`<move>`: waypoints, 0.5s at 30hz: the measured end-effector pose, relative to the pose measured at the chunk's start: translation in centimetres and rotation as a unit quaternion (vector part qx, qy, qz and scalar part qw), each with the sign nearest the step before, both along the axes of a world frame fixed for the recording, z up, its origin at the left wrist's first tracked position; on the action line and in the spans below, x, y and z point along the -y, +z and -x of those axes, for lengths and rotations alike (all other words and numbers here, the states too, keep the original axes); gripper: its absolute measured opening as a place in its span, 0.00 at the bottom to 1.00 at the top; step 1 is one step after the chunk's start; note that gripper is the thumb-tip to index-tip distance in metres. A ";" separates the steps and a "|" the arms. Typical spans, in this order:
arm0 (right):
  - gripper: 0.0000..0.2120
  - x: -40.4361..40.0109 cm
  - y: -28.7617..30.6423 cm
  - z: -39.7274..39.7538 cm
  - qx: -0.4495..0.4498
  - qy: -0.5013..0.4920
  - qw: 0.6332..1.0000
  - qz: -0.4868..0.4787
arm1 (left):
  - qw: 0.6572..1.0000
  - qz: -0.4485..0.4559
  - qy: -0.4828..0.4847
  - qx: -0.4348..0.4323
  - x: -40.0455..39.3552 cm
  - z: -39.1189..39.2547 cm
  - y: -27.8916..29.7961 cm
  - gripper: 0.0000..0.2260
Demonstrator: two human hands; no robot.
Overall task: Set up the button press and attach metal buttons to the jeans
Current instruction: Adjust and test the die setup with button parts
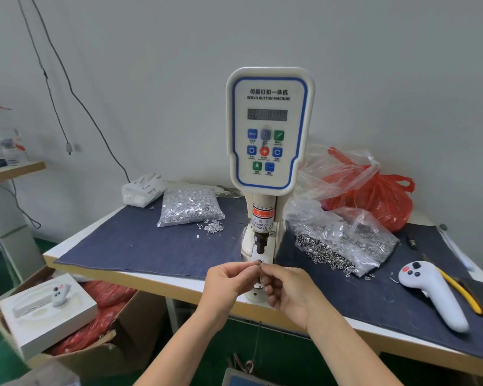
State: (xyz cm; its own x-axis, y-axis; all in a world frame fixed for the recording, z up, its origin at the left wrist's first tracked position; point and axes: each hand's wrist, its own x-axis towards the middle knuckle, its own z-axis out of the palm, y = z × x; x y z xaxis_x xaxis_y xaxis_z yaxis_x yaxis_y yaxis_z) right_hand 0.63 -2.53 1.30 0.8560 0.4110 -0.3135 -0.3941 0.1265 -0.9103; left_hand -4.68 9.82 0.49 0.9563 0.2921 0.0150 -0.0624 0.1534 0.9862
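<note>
Hands meet before the white servo button press (pixel 268 129): my left hand (pixel 229 280) and right hand (pixel 287 291) each hold a pinching grip on one small dark metal button piece (pixel 260 264), just above the denim-covered worktop (pixel 140 243) edge.

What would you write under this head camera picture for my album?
Two hands, left hand and right hand, pinch a small metal piece before the servo button machine.
</note>
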 end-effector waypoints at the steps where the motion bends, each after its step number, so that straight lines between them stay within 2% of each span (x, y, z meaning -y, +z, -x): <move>1: 0.12 -0.2 -0.1 0.1 0.020 -0.006 1.000 0.016 | 1.000 0.016 0.003 -0.008 0.1 0.0 -0.1 0.04; 5: 0.16 -0.6 -0.5 0.3 0.115 -0.037 0.988 0.101 | 0.998 0.055 0.015 -0.038 0.4 -0.1 -0.2 0.03; 8: 0.16 -0.7 -0.6 0.3 0.156 -0.049 0.977 0.139 | 0.995 0.068 0.029 -0.061 0.2 -0.1 -0.1 0.03; 11: 0.14 -0.8 -0.7 0.1 0.157 -0.064 0.977 0.133 | 0.979 0.149 0.045 -0.129 0.1 -0.8 0.3 0.03; 15: 0.14 0.1 -1.3 -0.7 0.169 -0.164 0.966 0.110 | 0.951 0.220 0.035 -0.213 -0.4 -1.8 1.1 0.06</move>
State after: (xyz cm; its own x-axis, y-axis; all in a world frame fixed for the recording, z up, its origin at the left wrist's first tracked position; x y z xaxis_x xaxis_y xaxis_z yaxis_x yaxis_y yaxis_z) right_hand 1.35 -2.64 0.01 0.9976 0.0557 -0.0417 -0.0408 -0.0169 -0.9990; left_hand -2.93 10.23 1.61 0.8264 0.2431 -0.5079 0.3039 0.5668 0.7658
